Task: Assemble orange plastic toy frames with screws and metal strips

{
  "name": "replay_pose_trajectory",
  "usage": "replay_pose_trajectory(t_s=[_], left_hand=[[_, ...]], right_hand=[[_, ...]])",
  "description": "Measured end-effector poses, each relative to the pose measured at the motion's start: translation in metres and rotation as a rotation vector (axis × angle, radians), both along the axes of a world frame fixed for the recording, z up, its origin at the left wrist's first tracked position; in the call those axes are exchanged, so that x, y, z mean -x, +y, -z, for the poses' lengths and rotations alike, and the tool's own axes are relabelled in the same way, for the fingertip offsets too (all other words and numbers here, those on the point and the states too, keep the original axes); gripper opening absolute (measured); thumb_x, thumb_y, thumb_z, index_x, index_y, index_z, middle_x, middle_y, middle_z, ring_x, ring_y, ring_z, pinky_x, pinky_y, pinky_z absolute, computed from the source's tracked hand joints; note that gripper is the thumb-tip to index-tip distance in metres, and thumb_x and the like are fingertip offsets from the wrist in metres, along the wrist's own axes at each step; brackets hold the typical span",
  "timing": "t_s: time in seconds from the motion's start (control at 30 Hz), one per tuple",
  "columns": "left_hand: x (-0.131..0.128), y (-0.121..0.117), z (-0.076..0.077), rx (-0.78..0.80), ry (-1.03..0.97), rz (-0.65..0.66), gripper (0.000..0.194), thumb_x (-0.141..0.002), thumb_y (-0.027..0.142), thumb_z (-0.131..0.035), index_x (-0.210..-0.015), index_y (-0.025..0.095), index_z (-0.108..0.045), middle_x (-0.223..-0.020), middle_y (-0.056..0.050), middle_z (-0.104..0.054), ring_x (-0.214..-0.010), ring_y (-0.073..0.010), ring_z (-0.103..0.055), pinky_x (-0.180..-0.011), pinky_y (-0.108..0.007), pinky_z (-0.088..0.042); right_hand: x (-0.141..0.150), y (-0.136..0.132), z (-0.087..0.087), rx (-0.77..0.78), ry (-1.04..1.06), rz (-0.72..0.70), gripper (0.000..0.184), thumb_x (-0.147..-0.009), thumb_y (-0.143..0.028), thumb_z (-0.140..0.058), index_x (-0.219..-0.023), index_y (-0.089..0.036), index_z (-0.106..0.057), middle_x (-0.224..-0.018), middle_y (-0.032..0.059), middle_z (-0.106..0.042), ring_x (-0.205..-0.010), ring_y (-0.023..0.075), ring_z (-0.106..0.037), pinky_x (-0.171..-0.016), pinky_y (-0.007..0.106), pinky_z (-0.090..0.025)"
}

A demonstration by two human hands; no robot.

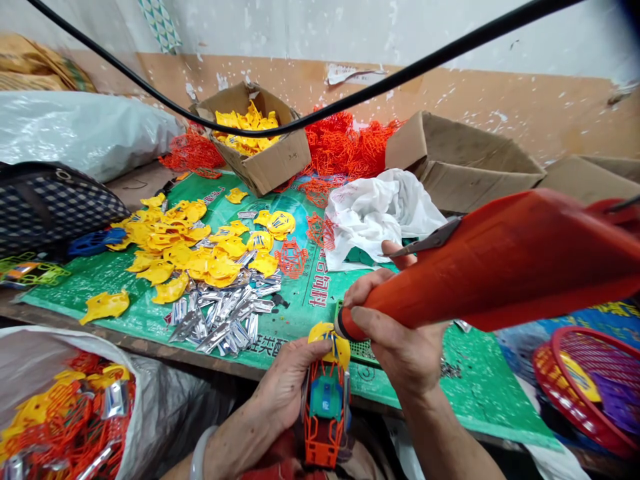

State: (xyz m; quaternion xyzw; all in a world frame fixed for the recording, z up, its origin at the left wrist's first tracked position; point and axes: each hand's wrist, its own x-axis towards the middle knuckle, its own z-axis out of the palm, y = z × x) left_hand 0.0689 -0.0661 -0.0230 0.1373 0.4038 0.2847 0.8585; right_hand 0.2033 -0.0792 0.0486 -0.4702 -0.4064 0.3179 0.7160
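My left hand point(285, 380) is closed around a toy car point(326, 400) held low in front of me, over my lap. The car has an orange lattice frame, a green middle and a yellow front shell point(330, 340), on which my thumb presses. Wrapped round the narrow front end of a red electric screwdriver point(480, 267) is my right hand point(395, 327). A grey lever runs along the tool's top near my fingers. Its dark nose is at the yellow shell; the bit's tip is hidden. Yellow shells point(185, 243) and silvery parts point(230, 317) lie in piles beyond my left hand.
A cardboard box point(277, 163) of yellow shells stands at the back, beside orange lattice frames point(345, 143). A white plastic bag point(380, 213) lies mid-table. A black cable point(425, 77) crosses overhead. At right is a red basket point(590, 400); at lower left, a sack point(150, 387) of parts.
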Motion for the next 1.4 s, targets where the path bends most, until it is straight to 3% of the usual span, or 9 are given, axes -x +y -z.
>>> replay_pose_trajectory(t_s=[0.27,0.5,0.7,0.87,1.1,1.4], left_hand=[[0.0,0.001,0.0,-0.022,0.033,0.005,0.02,-0.058,0.019,-0.087,-0.065,0.01,-0.071,-0.055,-0.004,-0.067,-0.046,-0.0139,-0.059,-0.047,-0.024,-0.048],[-0.002,-0.001,0.0,-0.071,0.09,0.047,0.029,-0.063,0.028,-0.086,-0.079,0.007,-0.074,-0.063,-0.006,-0.07,-0.053,-0.0142,-0.06,-0.053,-0.025,-0.049],[-0.002,-0.003,-0.002,-0.077,0.067,0.014,0.028,-0.056,0.027,-0.09,-0.068,0.009,-0.072,-0.059,-0.003,-0.068,-0.05,-0.0117,-0.058,-0.05,-0.022,-0.046],[-0.003,-0.004,-0.004,-0.108,0.1,0.034,0.03,-0.06,0.031,-0.089,-0.072,0.008,-0.073,-0.06,-0.005,-0.068,-0.051,-0.0116,-0.056,-0.05,-0.022,-0.046],[-0.004,-0.005,-0.004,-0.14,0.136,0.055,0.031,-0.062,0.035,-0.087,-0.071,0.009,-0.072,-0.059,-0.003,-0.066,-0.05,-0.011,-0.055,-0.049,-0.022,-0.045],[-0.007,-0.01,-0.006,-0.198,0.206,0.018,0.034,-0.056,0.037,-0.089,-0.066,0.011,-0.071,-0.055,0.0,-0.063,-0.048,-0.009,-0.051,-0.048,-0.02,-0.041]], right_hand=[[-0.002,-0.001,0.001,0.008,-0.008,-0.016,0.009,-0.069,-0.023,-0.075,-0.072,-0.023,-0.066,-0.073,-0.0015,-0.06,-0.069,0.0169,-0.059,-0.068,0.036,-0.053],[0.001,-0.003,0.003,0.045,-0.03,-0.032,0.011,-0.068,-0.02,-0.077,-0.073,-0.023,-0.068,-0.073,-0.0019,-0.063,-0.067,0.0166,-0.06,-0.064,0.035,-0.052],[0.003,-0.004,0.003,0.028,-0.034,-0.023,0.017,-0.066,-0.012,-0.077,-0.073,-0.024,-0.066,-0.073,-0.0043,-0.064,-0.065,0.0144,-0.06,-0.065,0.033,-0.051],[0.001,-0.006,0.004,0.04,-0.008,-0.023,0.013,-0.068,-0.016,-0.076,-0.072,-0.023,-0.067,-0.073,-0.0033,-0.062,-0.066,0.0155,-0.06,-0.063,0.034,-0.051],[0.003,-0.004,0.006,-0.059,-0.006,0.011,0.017,-0.069,-0.01,-0.071,-0.075,-0.024,-0.064,-0.076,-0.0041,-0.061,-0.065,0.0144,-0.058,-0.064,0.034,-0.051],[0.003,-0.005,0.009,-0.06,-0.001,-0.008,0.016,-0.068,-0.009,-0.07,-0.073,-0.022,-0.061,-0.073,-0.0035,-0.06,-0.063,0.0132,-0.057,-0.061,0.032,-0.051]])
